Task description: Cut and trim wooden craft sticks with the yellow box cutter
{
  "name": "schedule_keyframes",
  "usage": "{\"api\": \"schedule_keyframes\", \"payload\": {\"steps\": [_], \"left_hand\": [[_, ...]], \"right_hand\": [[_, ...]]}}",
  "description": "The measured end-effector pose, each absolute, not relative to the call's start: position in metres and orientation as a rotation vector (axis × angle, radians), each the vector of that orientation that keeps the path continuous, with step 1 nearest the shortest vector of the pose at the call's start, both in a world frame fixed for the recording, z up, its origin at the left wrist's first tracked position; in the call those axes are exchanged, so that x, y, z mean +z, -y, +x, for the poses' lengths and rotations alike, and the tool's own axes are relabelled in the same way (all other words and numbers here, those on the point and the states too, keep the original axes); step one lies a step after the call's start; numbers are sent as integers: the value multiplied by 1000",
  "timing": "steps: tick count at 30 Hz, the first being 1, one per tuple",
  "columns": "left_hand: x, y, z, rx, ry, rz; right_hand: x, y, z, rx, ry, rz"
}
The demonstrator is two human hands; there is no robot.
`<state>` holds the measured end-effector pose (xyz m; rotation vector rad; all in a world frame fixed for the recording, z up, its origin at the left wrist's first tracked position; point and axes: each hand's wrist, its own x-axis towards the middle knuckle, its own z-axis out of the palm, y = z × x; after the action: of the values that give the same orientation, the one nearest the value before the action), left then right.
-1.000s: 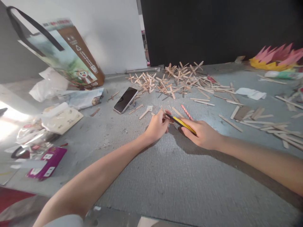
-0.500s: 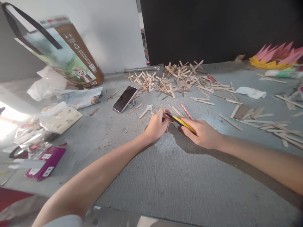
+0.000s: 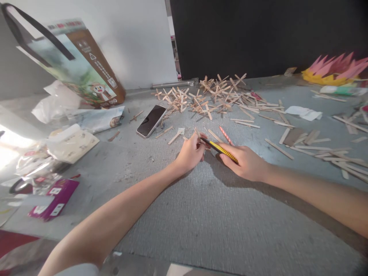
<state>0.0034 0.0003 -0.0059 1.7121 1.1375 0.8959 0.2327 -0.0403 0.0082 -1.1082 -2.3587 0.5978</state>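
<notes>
My right hand [image 3: 244, 163] is closed around a yellow and black utility knife [image 3: 224, 150], its dark front end pointing left. That end meets the fingertips of my left hand [image 3: 192, 152], which are pinched together just above the table. Out of the top of this pinch pokes the end of a wooden craft stick [image 3: 197, 132]; the rest is hidden by the fingers. Just beyond my right hand lies a red patterned stick-like thing [image 3: 225, 135]. Another craft stick [image 3: 214, 135] rests beside it on the grey table [image 3: 184, 214].
Behind my hands is a heap of crossed craft sticks [image 3: 209, 96]; loose sticks [image 3: 330, 151] spread out on the right. A phone [image 3: 151, 120] lies left of the heap. Further left are a carton bag [image 3: 86, 73], plastic packaging and a purple box [image 3: 54, 199]. A pink-yellow paper crown [image 3: 333, 73] stands far right.
</notes>
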Motion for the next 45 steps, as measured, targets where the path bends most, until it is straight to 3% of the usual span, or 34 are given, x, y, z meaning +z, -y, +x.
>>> {"api": "schedule_keyframes", "payload": {"steps": [45], "left_hand": [[-2, 2, 4, 890, -1165, 1716]], "right_hand": [[7, 41, 234, 591, 2364, -1112]]}}
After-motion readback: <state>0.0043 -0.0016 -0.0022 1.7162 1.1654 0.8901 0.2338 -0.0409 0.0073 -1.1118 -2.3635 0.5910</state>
